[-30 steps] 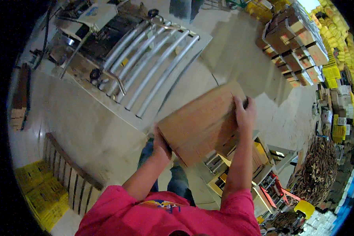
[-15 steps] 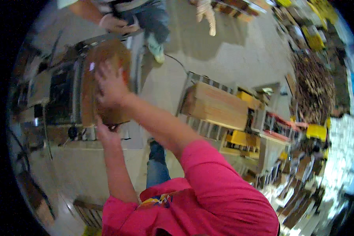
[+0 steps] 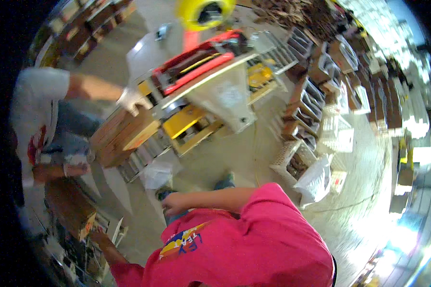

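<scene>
My left hand point(image 3: 98, 236) reaches to the lower left, against the near end of a brown cardboard box point(image 3: 68, 204). Its fingers are mostly hidden and blurred there. That box rests on a metal machine frame point(image 3: 116, 232). In front of my waist, my right hand point(image 3: 174, 204) hovers away from the box, its fingers too smeared to read. Across from me, a co-worker in a grey shirt point(image 3: 39, 100) lays a white-gloved hand point(image 3: 134, 101) on another cardboard box point(image 3: 122, 135), which sits on a roller conveyor point(image 3: 141, 160).
Beyond the conveyor stands a workbench with a red tray of tools point(image 3: 196, 67) and a yellow bin point(image 3: 183, 122) beneath. Cartons point(image 3: 304, 103), a white plastic crate point(image 3: 292, 160) and a white sack point(image 3: 316, 182) line the right side. A white bag point(image 3: 159, 172) lies near my feet.
My view has swung to the right, so the machine and its box now lie at the lower left. My right hand has come off the box and back toward my waist.
</scene>
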A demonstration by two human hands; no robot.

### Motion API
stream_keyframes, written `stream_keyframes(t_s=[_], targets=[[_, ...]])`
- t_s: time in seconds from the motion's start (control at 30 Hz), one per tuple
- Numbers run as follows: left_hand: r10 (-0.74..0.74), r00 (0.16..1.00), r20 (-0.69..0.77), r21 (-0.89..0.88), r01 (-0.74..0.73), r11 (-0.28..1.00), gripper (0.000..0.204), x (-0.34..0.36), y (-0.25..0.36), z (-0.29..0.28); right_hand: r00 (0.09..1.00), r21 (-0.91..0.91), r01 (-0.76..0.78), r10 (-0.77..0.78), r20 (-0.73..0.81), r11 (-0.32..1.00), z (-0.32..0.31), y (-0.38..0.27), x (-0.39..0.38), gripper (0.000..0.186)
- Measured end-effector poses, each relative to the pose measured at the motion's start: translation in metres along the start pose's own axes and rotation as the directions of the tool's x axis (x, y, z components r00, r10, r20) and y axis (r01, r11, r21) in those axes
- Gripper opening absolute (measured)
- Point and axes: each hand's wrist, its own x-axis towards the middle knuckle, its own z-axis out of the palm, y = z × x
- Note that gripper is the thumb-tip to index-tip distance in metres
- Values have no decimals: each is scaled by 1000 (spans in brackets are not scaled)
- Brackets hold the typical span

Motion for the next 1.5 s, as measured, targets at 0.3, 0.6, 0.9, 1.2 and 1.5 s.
stream_keyframes(t_s=[0.3,0.6,0.9,1.2,1.5], targets=[[-137,-107,985,57,-547,835,26,-479,3,169,-175,720,-504,760,-626,477,-76,209,-531,37],[40,-571,820,-531,-731,428,20,-796,145,340,-681,561,463,681,-270,686,-77,237,-752,20],[-313,-821,478,-811,-549,201,20,-1023,94,512,-450,689,656,892,31,307,15,341,-702,22],[-358,-844,398,-845,-490,214,20,-1260,34,623,-441,835,494,898,2,241,-22,443,-665,26],[-734,-192,652,86,-942,324,33,-1330,-136,697,-539,952,300,813,221,-60,-36,679,-795,36]])
